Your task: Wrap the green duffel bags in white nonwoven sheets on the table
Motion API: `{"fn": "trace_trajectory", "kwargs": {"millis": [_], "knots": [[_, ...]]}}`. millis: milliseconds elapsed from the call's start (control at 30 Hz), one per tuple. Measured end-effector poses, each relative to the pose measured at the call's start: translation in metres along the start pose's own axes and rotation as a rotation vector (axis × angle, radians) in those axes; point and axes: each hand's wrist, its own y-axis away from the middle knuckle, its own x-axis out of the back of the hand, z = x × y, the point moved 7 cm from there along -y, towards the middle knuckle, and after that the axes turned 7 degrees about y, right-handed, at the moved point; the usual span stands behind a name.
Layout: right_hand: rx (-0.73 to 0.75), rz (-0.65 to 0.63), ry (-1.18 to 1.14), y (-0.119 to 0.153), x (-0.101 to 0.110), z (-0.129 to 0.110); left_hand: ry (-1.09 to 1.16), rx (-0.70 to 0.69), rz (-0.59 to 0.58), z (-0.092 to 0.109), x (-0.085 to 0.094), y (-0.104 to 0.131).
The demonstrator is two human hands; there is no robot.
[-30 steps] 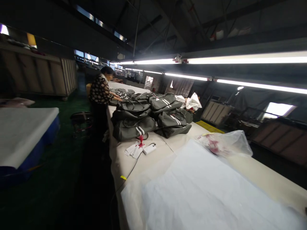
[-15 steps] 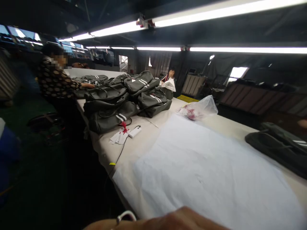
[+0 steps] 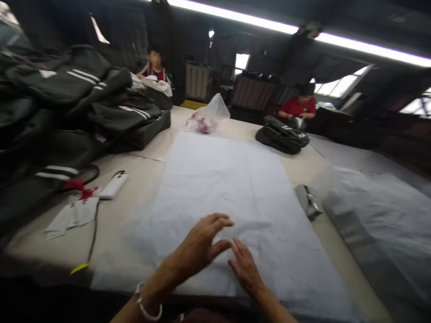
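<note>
White sheets (image 3: 215, 179), thin like paper or plastic film, lie spread over the table before me. Above their near part is my left hand (image 3: 202, 240), with a white bracelet (image 3: 148, 305) on its wrist; its fingers are apart and hold nothing. Close beside it, my right hand (image 3: 247, 267) is low over the sheets with fingers spread and nothing in them. The tips of the two hands nearly meet. Whether either hand touches the sheets I cannot tell.
Dark bags (image 3: 117, 116) with white stripes are piled at left, near white tags (image 3: 76, 215) and a white power bank (image 3: 114, 185). A clear bag (image 3: 215, 110) lies at the far edge. Stacked plastic bags (image 3: 380, 215) stand at right. Two people work across the table.
My view has swung to the right, so the bag pile now sits farther left. Both hands now show over the sheets, where only one showed at the bottom edge.
</note>
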Motion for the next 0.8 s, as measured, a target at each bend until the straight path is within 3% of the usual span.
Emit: {"fn": "trace_trajectory", "kwargs": {"millis": [67,133,200,267,367,467,667,800], "knots": [[-0.100,0.030,0.040,0.006,0.006,0.022,-0.267,0.232,0.162,-0.096,0.007,0.007],[-0.221,0.066,0.089,0.021,0.012,0.042,-0.468,0.554,0.315,-0.188,0.035,0.030],[-0.307,0.068,0.134,0.037,0.012,0.056,-0.570,0.818,0.401,-0.252,0.074,0.058],[-0.328,0.036,0.167,0.046,0.003,0.064,-0.579,0.993,0.442,-0.288,0.108,0.081],[-0.282,-0.062,0.190,0.050,-0.021,0.062,-0.518,1.101,0.433,-0.313,0.135,0.091],[-0.230,-0.193,0.193,0.049,-0.042,0.051,-0.458,1.109,0.396,-0.330,0.137,0.079],[-0.282,-0.222,0.225,0.051,-0.046,0.053,-0.379,1.090,0.327,-0.359,0.134,0.048],[-0.323,-0.288,0.211,0.053,-0.053,0.058,-0.503,1.065,0.448,-0.357,0.151,0.047]]}}
